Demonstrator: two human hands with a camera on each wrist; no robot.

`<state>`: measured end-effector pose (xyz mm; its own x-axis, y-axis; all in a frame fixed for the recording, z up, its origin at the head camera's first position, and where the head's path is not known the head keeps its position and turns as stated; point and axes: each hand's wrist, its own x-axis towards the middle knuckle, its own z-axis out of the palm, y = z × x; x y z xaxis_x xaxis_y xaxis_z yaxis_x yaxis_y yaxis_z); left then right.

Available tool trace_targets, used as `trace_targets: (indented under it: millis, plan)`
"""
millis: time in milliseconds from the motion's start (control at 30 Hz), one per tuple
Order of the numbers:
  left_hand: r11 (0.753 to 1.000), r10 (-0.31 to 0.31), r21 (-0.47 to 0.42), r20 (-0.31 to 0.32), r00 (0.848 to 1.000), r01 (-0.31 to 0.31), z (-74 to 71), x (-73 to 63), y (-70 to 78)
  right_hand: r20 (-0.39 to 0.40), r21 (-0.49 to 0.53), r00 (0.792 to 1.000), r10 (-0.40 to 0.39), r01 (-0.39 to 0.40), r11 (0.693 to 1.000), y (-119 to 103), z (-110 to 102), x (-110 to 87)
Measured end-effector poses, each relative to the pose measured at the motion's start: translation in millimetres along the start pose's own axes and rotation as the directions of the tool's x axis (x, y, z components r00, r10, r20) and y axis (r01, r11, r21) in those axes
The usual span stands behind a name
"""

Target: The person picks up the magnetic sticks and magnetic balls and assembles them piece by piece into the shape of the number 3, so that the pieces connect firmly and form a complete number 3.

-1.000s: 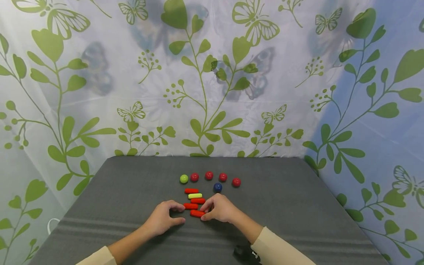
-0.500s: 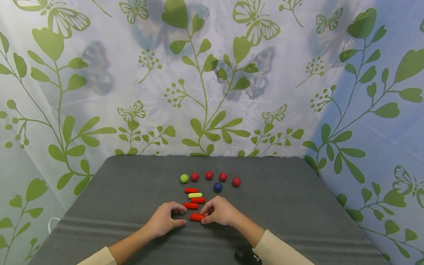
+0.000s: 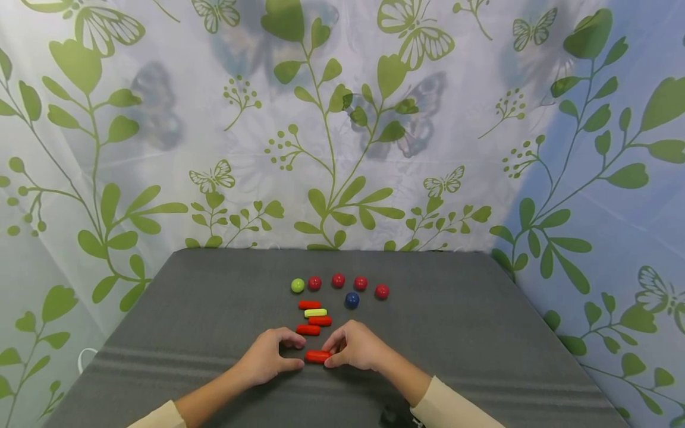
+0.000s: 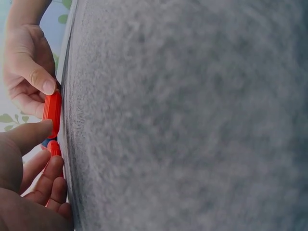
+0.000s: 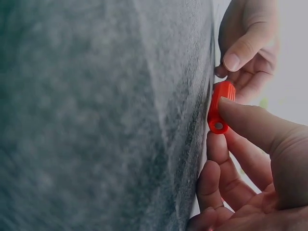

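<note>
My right hand point(image 3: 355, 346) pinches the right end of a red ribbed plastic cylinder point(image 3: 314, 356) between thumb and fingers, low over the grey table. A hole shows in that end of the cylinder point(image 5: 218, 126) in the right wrist view. My left hand point(image 3: 266, 358) is at the cylinder's left end, thumb and fingers apart in a loose curve. Its thumb point(image 4: 36, 134) is close by the cylinder; I cannot tell if it touches. Just beyond lie another red cylinder point(image 3: 308, 330), a second red one point(image 3: 320, 321), a yellow one point(image 3: 315, 312) and a third red one point(image 3: 309, 305).
Farther back on the grey table point(image 3: 225, 285) are a lime green ball point(image 3: 297, 285), several red balls point(image 3: 338, 280) in an arc, and a dark blue ball point(image 3: 351, 300). A black object point(image 3: 393, 416) shows beside the right sleeve. A leaf-patterned curtain point(image 3: 342, 148) hangs behind the table.
My right hand has drawn the red cylinder towards me and slightly left, away from the other cylinders. My left hand has shifted slightly right, its fingers closer to the cylinder.
</note>
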<state>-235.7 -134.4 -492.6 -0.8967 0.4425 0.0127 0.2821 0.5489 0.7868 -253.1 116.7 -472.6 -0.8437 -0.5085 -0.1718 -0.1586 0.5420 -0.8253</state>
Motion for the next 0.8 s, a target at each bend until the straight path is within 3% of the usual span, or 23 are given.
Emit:
trace_targets:
  millis: [267, 567, 800]
  plan:
    - [0.999, 0.026, -0.038, 0.050, 0.998, -0.024, 2.3, -0.4, 4.9, 0.028, 0.001, 1.000, 0.011, -0.011, 1.000, -1.2, 2.6, -3.0]
    - [0.998, 0.051, -0.030, 0.046, 0.998, -0.049, 7.4, 0.3, 5.6, 0.034, 0.005, 0.999, 0.026, -0.026, 1.000, -2.5, 4.0, -5.0]
    - [0.999, 0.032, -0.025, 0.047, 0.998, -0.031, 10.3, 1.1, 8.2, 0.029, 0.018, 1.000, 0.001, -0.002, 1.000, -2.4, 4.9, -5.3]
